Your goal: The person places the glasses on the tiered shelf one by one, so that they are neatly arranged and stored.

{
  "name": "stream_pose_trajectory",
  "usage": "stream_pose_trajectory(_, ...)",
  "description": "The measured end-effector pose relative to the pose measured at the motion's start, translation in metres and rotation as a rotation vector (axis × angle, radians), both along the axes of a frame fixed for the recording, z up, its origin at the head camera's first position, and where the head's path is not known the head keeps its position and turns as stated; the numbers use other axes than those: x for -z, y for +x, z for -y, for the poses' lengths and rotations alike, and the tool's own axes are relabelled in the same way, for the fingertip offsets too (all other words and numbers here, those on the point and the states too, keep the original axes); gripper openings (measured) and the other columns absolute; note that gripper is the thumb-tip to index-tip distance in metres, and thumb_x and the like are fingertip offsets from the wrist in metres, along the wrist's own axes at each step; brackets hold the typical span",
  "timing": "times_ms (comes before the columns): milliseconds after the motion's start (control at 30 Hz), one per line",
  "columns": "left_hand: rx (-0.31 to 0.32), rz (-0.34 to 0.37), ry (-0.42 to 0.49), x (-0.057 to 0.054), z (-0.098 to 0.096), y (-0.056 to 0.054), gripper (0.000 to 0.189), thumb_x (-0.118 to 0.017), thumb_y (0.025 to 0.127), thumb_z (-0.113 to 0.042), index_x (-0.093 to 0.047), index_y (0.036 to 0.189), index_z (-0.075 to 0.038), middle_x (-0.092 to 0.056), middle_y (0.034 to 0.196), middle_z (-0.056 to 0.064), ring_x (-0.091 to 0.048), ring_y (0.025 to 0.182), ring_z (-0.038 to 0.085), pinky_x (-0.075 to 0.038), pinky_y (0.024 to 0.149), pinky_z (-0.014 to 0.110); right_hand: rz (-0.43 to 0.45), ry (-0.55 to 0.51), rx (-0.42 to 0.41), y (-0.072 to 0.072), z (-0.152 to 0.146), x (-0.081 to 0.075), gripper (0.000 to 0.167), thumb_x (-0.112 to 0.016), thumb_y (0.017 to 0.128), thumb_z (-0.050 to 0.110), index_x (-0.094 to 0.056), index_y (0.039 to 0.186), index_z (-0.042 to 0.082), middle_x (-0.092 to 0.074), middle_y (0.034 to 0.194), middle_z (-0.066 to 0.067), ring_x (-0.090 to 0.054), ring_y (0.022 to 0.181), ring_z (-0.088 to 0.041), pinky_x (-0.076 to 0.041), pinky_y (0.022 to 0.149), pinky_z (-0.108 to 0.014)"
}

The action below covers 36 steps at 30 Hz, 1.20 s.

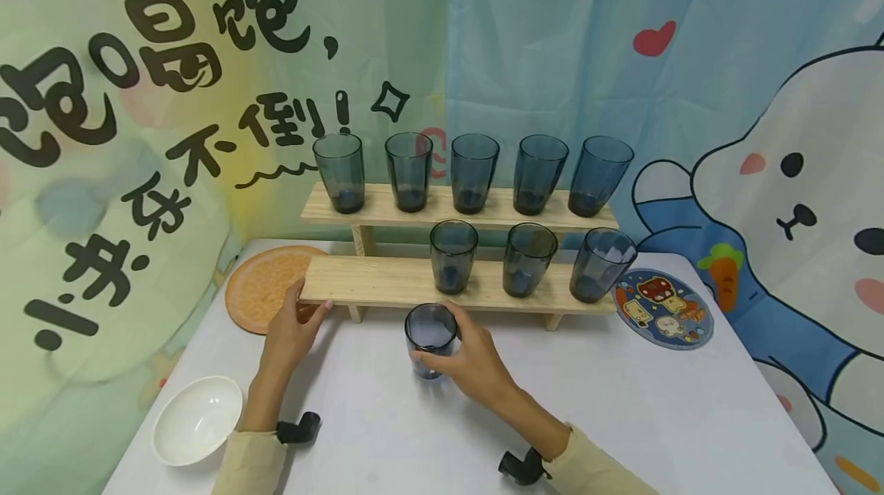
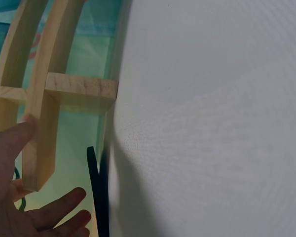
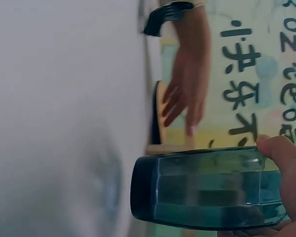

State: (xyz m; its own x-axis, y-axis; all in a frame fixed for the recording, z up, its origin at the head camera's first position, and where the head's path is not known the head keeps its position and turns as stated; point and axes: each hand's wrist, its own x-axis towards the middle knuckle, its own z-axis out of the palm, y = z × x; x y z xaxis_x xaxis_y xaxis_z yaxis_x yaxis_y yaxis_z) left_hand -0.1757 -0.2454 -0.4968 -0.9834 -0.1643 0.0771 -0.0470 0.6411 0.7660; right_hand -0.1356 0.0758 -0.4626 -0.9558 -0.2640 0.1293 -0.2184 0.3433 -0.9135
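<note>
My right hand (image 1: 478, 361) grips a blue-grey tinted drinking glass (image 1: 427, 341) in front of the wooden two-tier shelf (image 1: 373, 276). In the right wrist view the thumb lies near the rim of that glass (image 3: 212, 190), whose thick dark base points away from the hand. At the lower tier's left end, my left hand (image 1: 288, 338) holds the board between thumb and finger. The left wrist view shows the thumb (image 2: 22, 131) on the board's front face, with other fingers spread below. Matching glasses stand on both tiers: several on the upper, three toward the right of the lower.
A white bowl (image 1: 198, 422) sits at the table's front left. Behind the left hand lies an orange round mat (image 1: 258, 292); a blue patterned mat (image 1: 666, 311) lies by the shelf's right end. Printed curtains (image 1: 539, 34) hang behind the white table (image 1: 663, 410).
</note>
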Motion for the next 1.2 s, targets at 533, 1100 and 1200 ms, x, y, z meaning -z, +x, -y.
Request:
stream_pose_trajectory(533, 0.001, 0.008, -0.002, 0.000, 0.000, 0.000, 0.077, -0.064, 0.106, -0.042, -0.026, 0.165, -0.010, -0.060, 0.144, 0.031, -0.062, 0.130, 0.047, -0.047, 0.109, 0.062, -0.122, 0.016, -0.026, -0.038, 0.055, -0.069, 0.088, -0.088, 0.087, 0.041, -0.044, 0.158, 0.013, -0.065, 0.142, -0.010, -0.063, 0.128, -0.028, -0.056, 0.099, -0.053)
stream_pose_trajectory(1100, 0.010, 0.024, 0.007, -0.001, 0.001, 0.001, 0.079, -0.062, 0.106, -0.047, -0.025, 0.166, -0.011, -0.060, 0.145, 0.030, -0.062, 0.132, 0.046, -0.046, 0.110, 0.062, -0.123, 0.014, 0.088, -0.092, 0.094, -0.060, 0.089, -0.086, 0.088, 0.046, -0.043, 0.159, 0.013, -0.070, 0.133, -0.013, -0.073, 0.109, -0.026, -0.061, 0.087, -0.044)
stream_pose_trajectory(1200, 0.011, 0.025, 0.006, -0.002, 0.001, 0.001, 0.079, -0.062, 0.106, -0.047, -0.025, 0.166, -0.011, -0.060, 0.145, 0.030, -0.062, 0.132, 0.046, -0.047, 0.110, 0.062, -0.125, 0.000, 0.092, -0.097, 0.096, -0.057, 0.089, -0.087, 0.088, 0.043, -0.043, 0.159, 0.012, -0.069, 0.135, -0.015, -0.072, 0.114, -0.029, -0.060, 0.091, -0.046)
